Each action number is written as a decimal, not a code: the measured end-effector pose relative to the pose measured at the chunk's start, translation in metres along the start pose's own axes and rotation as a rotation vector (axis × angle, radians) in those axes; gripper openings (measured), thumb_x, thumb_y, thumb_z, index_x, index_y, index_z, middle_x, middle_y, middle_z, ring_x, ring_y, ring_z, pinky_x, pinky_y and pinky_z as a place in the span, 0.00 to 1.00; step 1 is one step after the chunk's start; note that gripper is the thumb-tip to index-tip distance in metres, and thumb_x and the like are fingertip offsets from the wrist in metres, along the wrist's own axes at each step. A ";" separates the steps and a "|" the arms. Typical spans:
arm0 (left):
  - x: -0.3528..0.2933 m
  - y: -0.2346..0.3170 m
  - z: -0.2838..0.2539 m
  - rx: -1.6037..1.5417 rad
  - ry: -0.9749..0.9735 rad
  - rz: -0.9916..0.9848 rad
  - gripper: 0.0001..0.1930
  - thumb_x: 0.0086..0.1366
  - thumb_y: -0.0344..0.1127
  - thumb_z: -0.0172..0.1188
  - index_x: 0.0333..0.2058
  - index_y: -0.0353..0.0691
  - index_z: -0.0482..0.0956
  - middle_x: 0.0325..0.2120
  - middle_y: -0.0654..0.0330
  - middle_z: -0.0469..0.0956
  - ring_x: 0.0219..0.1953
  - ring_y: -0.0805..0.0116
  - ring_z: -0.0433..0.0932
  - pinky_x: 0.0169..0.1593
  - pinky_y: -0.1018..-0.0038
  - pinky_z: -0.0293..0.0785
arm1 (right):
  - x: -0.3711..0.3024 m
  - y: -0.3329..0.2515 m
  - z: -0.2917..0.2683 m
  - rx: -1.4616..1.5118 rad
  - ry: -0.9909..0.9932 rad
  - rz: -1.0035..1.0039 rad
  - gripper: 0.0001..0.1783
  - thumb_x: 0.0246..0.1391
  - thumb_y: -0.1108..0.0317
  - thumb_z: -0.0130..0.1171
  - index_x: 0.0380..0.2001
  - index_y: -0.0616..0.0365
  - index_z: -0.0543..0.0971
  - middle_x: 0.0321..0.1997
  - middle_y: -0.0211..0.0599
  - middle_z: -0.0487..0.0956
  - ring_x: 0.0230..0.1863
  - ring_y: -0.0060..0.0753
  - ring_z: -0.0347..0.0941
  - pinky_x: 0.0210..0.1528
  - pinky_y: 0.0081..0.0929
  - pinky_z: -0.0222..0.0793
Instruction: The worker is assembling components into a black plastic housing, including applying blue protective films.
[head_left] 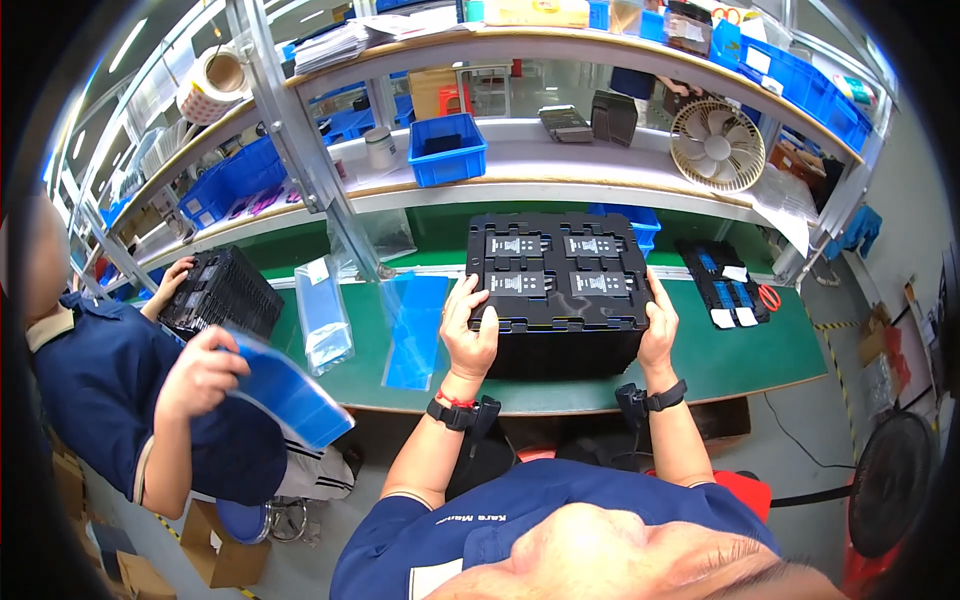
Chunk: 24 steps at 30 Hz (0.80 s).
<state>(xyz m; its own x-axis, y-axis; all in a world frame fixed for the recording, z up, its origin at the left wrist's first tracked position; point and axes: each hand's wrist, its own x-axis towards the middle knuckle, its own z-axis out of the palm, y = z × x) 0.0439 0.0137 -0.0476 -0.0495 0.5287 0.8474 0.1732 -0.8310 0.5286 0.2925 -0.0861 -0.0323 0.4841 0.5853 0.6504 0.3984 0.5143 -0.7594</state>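
A tall stack of black plastic trays (560,352) stands on the green bench in front of me. In the pockets of its top tray lie several flat black modules (515,246) with printed labels. My left hand (470,332) is closed around the stack's left edge, its thumb near the front corner. On the opposite side my right hand (656,328) grips the right edge. Left of the stack lies a blue film sheet (415,325), with a clear plastic bag (322,315) beyond it. To the right is a black tray (718,283) with blue and white pieces, beside orange-handled scissors (768,297).
At my left a co-worker holds a blue sheet (292,392) and touches another black tray stack (222,290). Shelves behind the bench carry a blue bin (446,150) and a fan (716,146). A metal post (315,150) rises at the bench's back.
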 end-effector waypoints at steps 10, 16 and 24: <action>-0.002 -0.010 -0.001 -0.023 -0.008 0.047 0.12 0.53 0.33 0.56 0.35 0.34 0.77 0.45 0.45 0.74 0.52 0.45 0.69 0.56 0.61 0.64 | 0.003 0.007 -0.002 -0.037 -0.044 -0.051 0.26 0.48 0.69 0.38 0.47 0.73 0.72 0.52 0.49 0.72 0.57 0.39 0.65 0.61 0.29 0.54; -0.005 -0.010 -0.001 -0.055 -0.017 0.052 0.12 0.54 0.34 0.56 0.35 0.34 0.77 0.45 0.46 0.74 0.53 0.46 0.69 0.56 0.60 0.63 | -0.001 0.007 -0.006 -0.032 -0.042 -0.034 0.26 0.48 0.68 0.38 0.47 0.72 0.71 0.52 0.47 0.72 0.56 0.37 0.65 0.60 0.29 0.54; -0.009 -0.012 -0.001 -0.090 -0.043 0.046 0.13 0.57 0.31 0.53 0.39 0.32 0.76 0.49 0.46 0.72 0.56 0.49 0.66 0.59 0.60 0.59 | 0.000 0.018 -0.007 -0.021 -0.043 -0.068 0.22 0.49 0.69 0.43 0.47 0.67 0.73 0.54 0.48 0.71 0.60 0.41 0.62 0.63 0.31 0.51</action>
<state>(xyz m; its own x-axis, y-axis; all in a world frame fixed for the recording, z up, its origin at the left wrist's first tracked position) 0.0412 0.0184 -0.0617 -0.0010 0.4947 0.8691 0.0851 -0.8659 0.4930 0.3051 -0.0808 -0.0459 0.4215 0.5766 0.6999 0.4455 0.5406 -0.7136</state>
